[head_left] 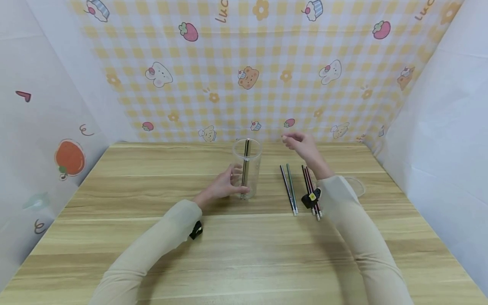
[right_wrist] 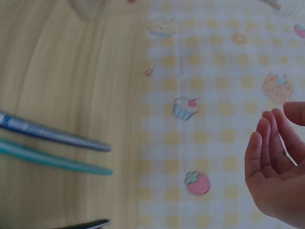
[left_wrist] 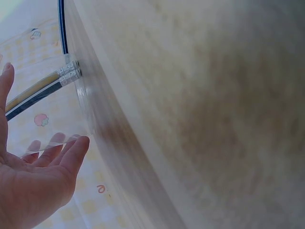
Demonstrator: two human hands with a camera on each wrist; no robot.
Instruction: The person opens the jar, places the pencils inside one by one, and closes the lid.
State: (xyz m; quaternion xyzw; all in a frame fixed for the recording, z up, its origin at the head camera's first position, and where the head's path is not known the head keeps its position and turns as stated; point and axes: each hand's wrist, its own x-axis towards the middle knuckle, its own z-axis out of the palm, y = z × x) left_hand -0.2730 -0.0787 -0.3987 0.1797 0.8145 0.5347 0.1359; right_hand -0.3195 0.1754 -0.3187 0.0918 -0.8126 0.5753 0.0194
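My left hand (head_left: 224,185) holds a tall clear plastic cup (head_left: 255,171) low on its side, thumb in front and fingers round the far side. Pencils (head_left: 245,171), one gold-toned and one dark, stand inside the cup; their eraser ends are down at its base in the left wrist view. My right hand (head_left: 303,146) is raised above the back of the table, to the right of the cup, fingers loosely bent and nothing between them. Below it lie a purple-blue pencil (head_left: 286,186) and a green pencil (head_left: 291,182), side by side.
Several dark and red pencils (head_left: 308,178) lie partly beneath my right forearm. A clear round lid-like disc (head_left: 358,186) rests on the wooden table (head_left: 244,250) to the right, partly hidden by the sleeve. A checkered cloth backdrop (head_left: 213,63) rises behind the table.
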